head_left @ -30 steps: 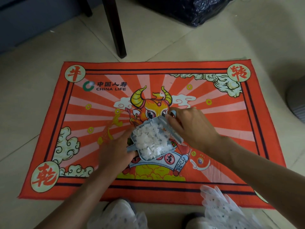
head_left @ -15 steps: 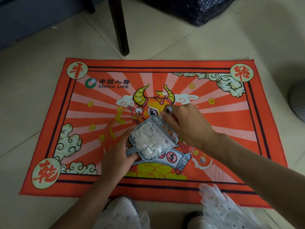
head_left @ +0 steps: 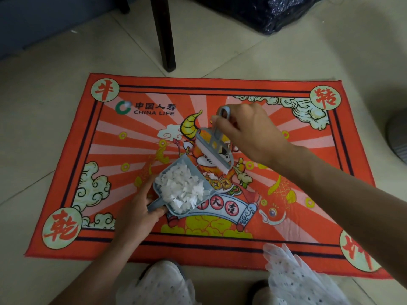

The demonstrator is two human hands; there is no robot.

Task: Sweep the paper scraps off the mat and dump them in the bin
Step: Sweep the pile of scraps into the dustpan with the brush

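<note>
A red printed mat (head_left: 308, 221) lies flat on the tiled floor. My left hand (head_left: 136, 213) grips the handle of a small grey dustpan (head_left: 164, 170) at the mat's middle, heaped with white paper scraps (head_left: 184, 188). My right hand (head_left: 248, 133) holds a small grey hand brush (head_left: 214, 148) by its handle, lifted off the pan and up to its right, bristles pointing down at the pan's mouth. A few scraps (head_left: 211, 176) lie on the mat just beyond the pan's lip.
A dark furniture leg (head_left: 164, 34) stands just beyond the mat's far edge. A black plastic bag (head_left: 264, 12) sits at the top right. A grey round object (head_left: 398, 137) shows at the right edge. My feet in white covers (head_left: 295, 280) are at the near edge.
My right hand has lifted the brush away from the pan, up and to the right. The pan, still full of scraps, stays in my left hand. The view has shifted slightly.
</note>
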